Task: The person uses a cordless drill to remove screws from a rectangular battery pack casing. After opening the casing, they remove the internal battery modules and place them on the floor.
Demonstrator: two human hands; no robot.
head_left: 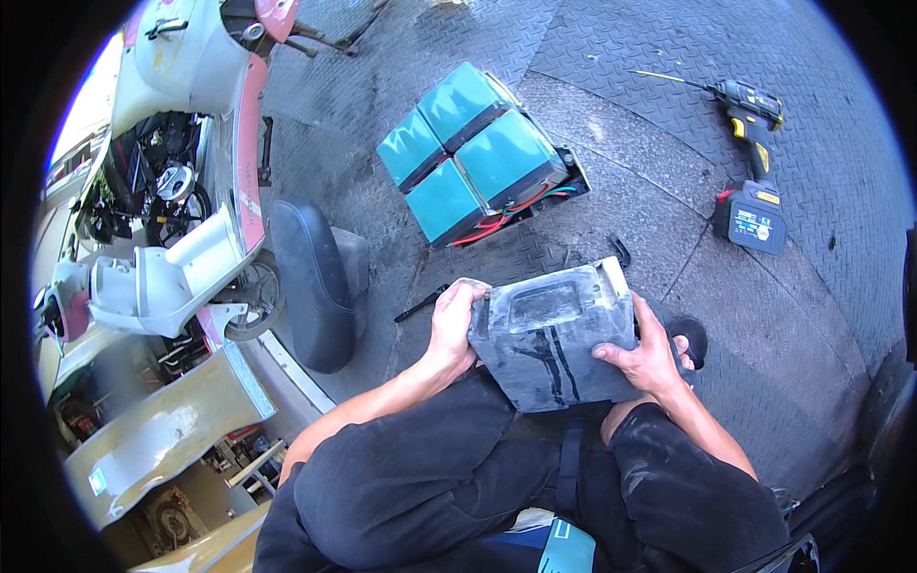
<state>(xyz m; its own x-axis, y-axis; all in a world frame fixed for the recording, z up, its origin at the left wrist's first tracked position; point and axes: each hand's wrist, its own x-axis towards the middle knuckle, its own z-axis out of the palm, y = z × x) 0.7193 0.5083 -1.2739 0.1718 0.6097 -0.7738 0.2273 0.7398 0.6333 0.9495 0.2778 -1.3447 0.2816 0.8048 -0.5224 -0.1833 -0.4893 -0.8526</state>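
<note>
Above my lap I hold a dusty dark grey box (549, 349), like a battery case, tilted, with a recessed panel on the face toward me and dark streaks below it. My left hand (453, 327) grips its left side, thumb near the upper corner. Around its right side wraps my right hand (650, 358), thumb flat on the near face and fingers partly hidden behind. Beyond the box, a pack of several teal-wrapped battery blocks (458, 153) lies on the floor, with red and green wires along its near edge. The inside of the box cannot be seen.
A yellow-and-black cordless drill (755, 167) with a long bit lies at the far right. To the left are a black scooter seat (310, 286) and a white-and-pink scooter (172, 272). A black strip (420, 303) and a small black bracket (621, 250) lie on the patterned metal floor (611, 115).
</note>
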